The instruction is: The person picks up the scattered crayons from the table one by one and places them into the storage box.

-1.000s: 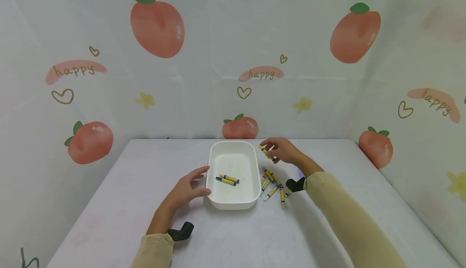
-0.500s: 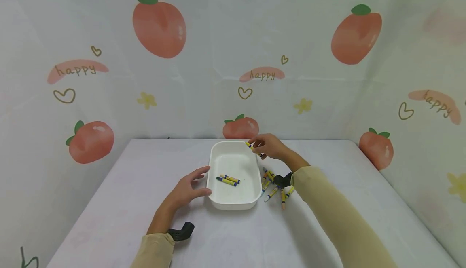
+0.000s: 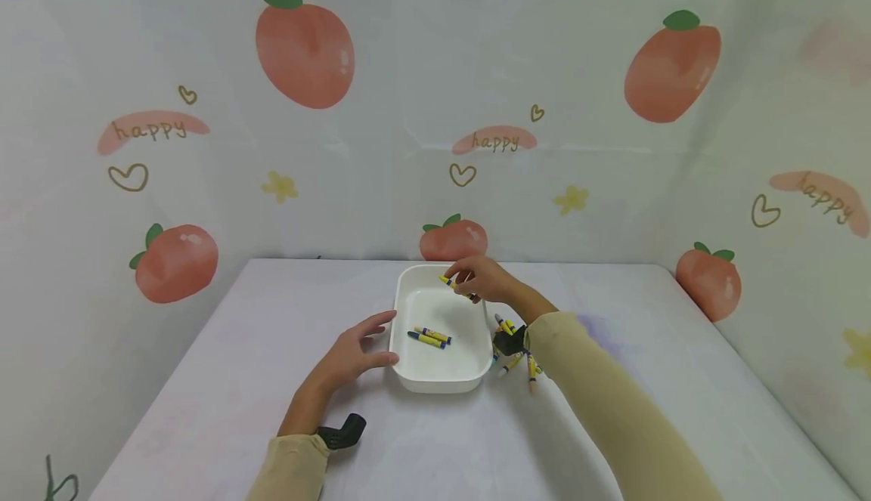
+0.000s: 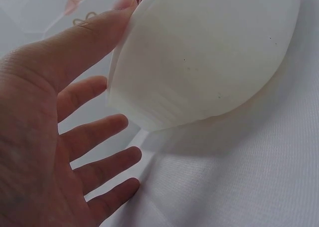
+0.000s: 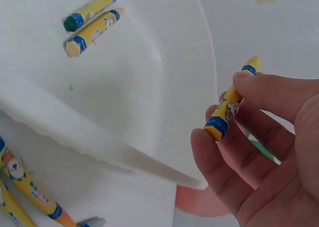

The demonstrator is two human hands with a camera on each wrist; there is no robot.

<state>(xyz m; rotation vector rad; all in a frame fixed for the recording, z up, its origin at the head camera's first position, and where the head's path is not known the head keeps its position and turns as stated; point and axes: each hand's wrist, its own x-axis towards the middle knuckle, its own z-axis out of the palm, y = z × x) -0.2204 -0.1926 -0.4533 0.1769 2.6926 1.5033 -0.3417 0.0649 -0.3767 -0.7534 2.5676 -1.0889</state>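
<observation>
My right hand (image 3: 486, 280) pinches a yellow crayon (image 5: 231, 107) in a yellow and blue wrapper, between thumb and fingers, over the far right part of the white plastic tray (image 3: 440, 385). At the tray's left side, the thumb and index fingertip of my left hand (image 3: 345, 354) touch the rim, and its other fingers stretch out loosely in the left wrist view. A dark green crayon (image 5: 92, 11) and a pale peach crayon (image 5: 93, 33) lie side by side on the tray's floor.
Several more crayons (image 3: 532, 374) lie in a loose pile on the table just right of the tray, partly hidden by the right wrist strap (image 3: 509, 341). A printed cloth wall (image 3: 381, 206) rises behind the table's far edge.
My right hand has moved left with the yellow crayon, from above the pile at the right to over the tray. My left hand has kept its place at the rim.
</observation>
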